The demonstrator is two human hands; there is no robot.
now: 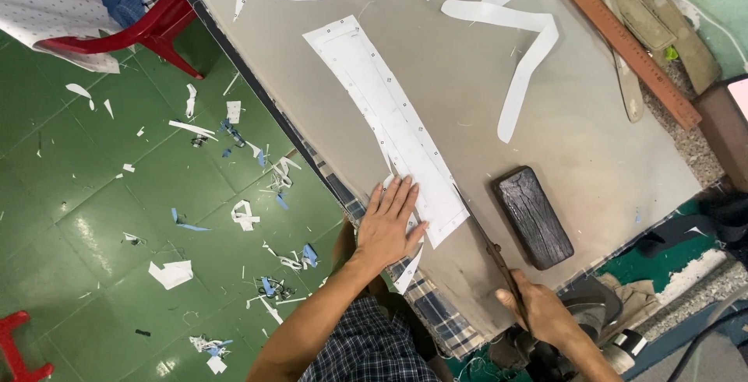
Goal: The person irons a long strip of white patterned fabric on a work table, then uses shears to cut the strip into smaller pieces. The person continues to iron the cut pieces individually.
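Right hand (543, 313) is closed round a dark-handled cutting tool (492, 251); left hand (387, 225) lies flat and open, pinning the white fabric strip (387, 114) to the surface (592, 156). Dark wooden block (532, 216) sits just right of the strip; red chair (148, 24) holds fabric pieces.

A wooden block (533, 217) lies on the table (592, 156), right of the fabric strip (389, 117).

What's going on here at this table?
A person presses their left hand flat on the near end of a long white fabric piece on the grey table. Their right hand grips a slim dark tool running along the piece's right edge. A dark wooden block lies beside it, white strips farther off, and scraps litter the green floor.
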